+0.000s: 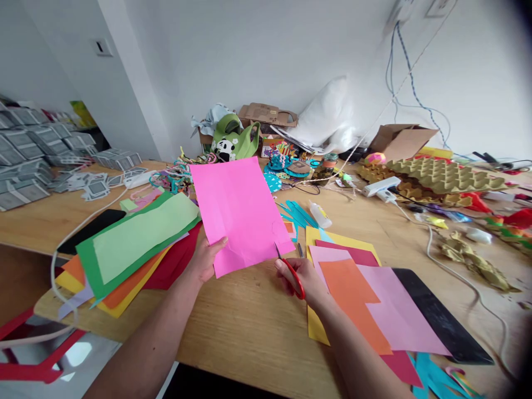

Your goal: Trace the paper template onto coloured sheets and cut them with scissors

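A bright pink sheet of paper (239, 210) is raised over the table, tilted toward me. My left hand (208, 256) pinches its lower left corner, thumb on top. Red-handled scissors (296, 280) are gripped in my right hand (297, 277). Their blades point up and away and meet the sheet near its lower right edge; whether they cut into it I cannot tell. A faint drawn outline shows on the paper just above the blades.
Green and other coloured papers (145, 233) are stacked at left. More sheets (353, 293) lie at right over a dark board (440, 316). A glue bottle (320, 214), blue paper strips (299, 213), egg trays (449, 174) and a white cable (453, 266) lie farther back.
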Motion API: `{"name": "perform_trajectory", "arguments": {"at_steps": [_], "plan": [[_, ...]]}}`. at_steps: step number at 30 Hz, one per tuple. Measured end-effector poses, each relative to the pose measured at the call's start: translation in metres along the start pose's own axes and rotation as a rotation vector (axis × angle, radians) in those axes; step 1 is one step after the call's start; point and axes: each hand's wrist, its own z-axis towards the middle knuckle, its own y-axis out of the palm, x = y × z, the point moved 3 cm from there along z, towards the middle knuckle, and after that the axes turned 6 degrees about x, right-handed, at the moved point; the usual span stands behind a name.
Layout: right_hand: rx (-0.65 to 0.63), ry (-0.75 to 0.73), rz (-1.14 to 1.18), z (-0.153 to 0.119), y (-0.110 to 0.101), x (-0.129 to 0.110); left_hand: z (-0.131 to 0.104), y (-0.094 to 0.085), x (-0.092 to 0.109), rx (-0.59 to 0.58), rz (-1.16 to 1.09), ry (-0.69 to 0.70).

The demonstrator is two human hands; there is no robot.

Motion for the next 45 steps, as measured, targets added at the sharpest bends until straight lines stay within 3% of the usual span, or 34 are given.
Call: {"name": "perform_trajectory", "arguments": {"at_steps": [13, 26, 32, 45], "plan": [[-0.009, 0.070, -0.007, 0.002, 0.001, 0.003, 0.001, 0.001, -0.003, -0.026, 0.040, 0.071], [-0.037, 0.062, 0.067, 0.002, 0.003, 0.007, 0.004, -0.003, -0.006, -0.025, 0.028, 0.028], [-0.014, 0.063, -0.018, 0.001, 0.001, 0.005, 0.004, -0.004, -0.008, -0.040, 0.011, 0.001], [-0.140, 0.022, 0.054, -0.003, -0.005, -0.002, 0.003, 0.000, -0.007, -0.024, 0.007, 0.040]]}}
